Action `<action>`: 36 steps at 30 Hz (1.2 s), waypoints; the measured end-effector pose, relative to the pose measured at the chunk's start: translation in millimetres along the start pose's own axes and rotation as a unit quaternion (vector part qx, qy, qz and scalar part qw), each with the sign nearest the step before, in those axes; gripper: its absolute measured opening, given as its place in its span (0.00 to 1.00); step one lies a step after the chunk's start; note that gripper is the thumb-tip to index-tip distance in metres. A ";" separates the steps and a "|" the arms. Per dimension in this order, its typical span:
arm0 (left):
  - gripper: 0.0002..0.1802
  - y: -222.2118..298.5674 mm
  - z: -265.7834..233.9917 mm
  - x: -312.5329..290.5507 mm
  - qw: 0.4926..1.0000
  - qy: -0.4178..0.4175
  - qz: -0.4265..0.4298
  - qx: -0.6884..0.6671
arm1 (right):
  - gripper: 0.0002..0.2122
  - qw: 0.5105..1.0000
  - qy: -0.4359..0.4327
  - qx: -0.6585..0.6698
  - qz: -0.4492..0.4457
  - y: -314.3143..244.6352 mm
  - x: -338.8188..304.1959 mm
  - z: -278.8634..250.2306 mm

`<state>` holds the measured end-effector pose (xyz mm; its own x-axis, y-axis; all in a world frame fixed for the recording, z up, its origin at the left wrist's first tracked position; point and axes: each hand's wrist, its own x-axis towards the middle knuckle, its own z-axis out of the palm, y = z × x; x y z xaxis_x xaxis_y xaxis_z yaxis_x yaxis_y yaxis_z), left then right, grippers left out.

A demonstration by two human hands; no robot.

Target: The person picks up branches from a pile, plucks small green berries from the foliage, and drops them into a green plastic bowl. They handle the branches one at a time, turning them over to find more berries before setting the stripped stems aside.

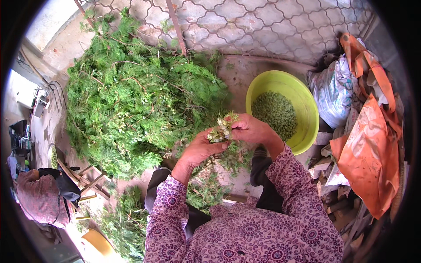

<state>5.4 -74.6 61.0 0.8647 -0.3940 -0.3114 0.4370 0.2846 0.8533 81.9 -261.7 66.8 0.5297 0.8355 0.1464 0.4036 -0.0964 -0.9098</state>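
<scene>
Between my two hands, in front of my lap, is a sprig (222, 129) with pale green, cone-like berries. My left hand (197, 151) is closed round its lower part, thumb pointing to the right. On the other side my right hand (252, 129) has thumb and fingers pinched together at the sprig; whatever lies between those fingertips is too small to make out. A large heap of green conifer branches (131, 96), dotted with pale berries, lies ahead and to the left. To the right of my right hand stands a yellow-green basin (307, 118) holding many small green berries (275, 115).
Wire mesh (245, 26) runs along the far wall. White sacks (333, 87), an orange sheet (370, 153) and stacked wood crowd the right side. Loose greenery (129, 219) lies at lower left, near a yellow container (97, 243), a wooden stool (90, 179) and another person (41, 197).
</scene>
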 end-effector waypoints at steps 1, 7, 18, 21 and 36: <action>0.24 0.1 -0.7 -0.6 1.000 0.008 -0.006 0.016 | 0.06 0.999 0.024 -0.022 -0.030 1.6 2.8 2.6; 0.10 -9.5 -9.6 1.6 0.996 0.077 -0.028 -0.030 | 0.07 0.986 0.084 0.079 0.120 6.2 4.9 12.1; 0.03 -50.6 -0.6 -3.5 0.949 0.294 0.110 0.013 | 0.10 0.979 0.146 0.032 0.139 5.5 -22.2 13.3; 0.03 -60.9 12.4 -22.0 0.931 0.334 0.145 0.011 | 0.13 0.983 0.145 -0.054 0.101 5.0 -30.4 27.3; 0.06 -67.4 78.5 -65.6 0.891 0.375 0.249 0.064 | 0.19 0.979 0.174 -0.079 -0.068 -15.3 -65.7 67.4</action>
<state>-100.2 -136.5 56.8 0.8863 0.4620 -0.0325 -0.0365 0.1395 0.9895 -9.4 -278.6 45.0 0.6745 0.6143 0.4096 0.5831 -0.1029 -0.8059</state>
